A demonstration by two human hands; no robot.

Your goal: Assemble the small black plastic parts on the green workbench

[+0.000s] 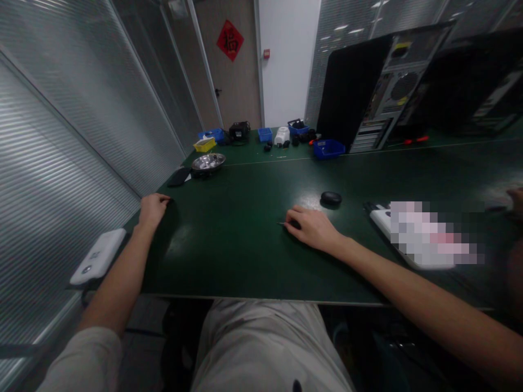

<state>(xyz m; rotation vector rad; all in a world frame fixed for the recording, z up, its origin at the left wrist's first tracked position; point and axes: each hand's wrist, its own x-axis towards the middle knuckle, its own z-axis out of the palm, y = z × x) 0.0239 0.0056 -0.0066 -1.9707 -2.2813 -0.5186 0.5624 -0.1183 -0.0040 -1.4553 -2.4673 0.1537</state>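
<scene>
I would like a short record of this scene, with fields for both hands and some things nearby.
Left hand: near left edge of dark green table; grip unclear
Right hand: holds thin pointed item
Near right hand: smooth black oval object
Left table edge: white rectangular device
Farther back: round shiny metal dish

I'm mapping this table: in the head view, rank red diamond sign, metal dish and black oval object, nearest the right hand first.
1. Black oval object: just beyond the right hand.
2. Metal dish: left and farther back.
3. Red diamond sign: far back on the door.
</scene>
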